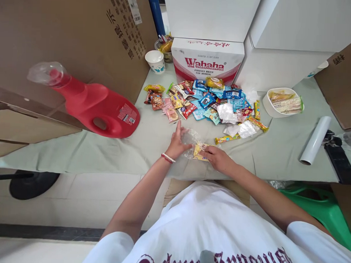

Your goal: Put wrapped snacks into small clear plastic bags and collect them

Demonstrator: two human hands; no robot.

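Near the table's front edge my right hand grips a small yellow snack packet between thumb and fingers. Crumpled clear plastic spreads around and behind the packet. My left hand, a white and red bracelet at its wrist, is at the left side of this plastic. Its index finger points up and away and the thumb stretches toward the packet, fingers apart. Whether the thumb touches the plastic I cannot tell. Beyond both hands lies a pile of wrapped snacks in blue, red, pink and yellow wrappers.
A red jug with plastic over its top stands left. Behind the pile is a Wahaha water box, with a paper cup beside it. To the right are a white bowl of packets and a white roll.
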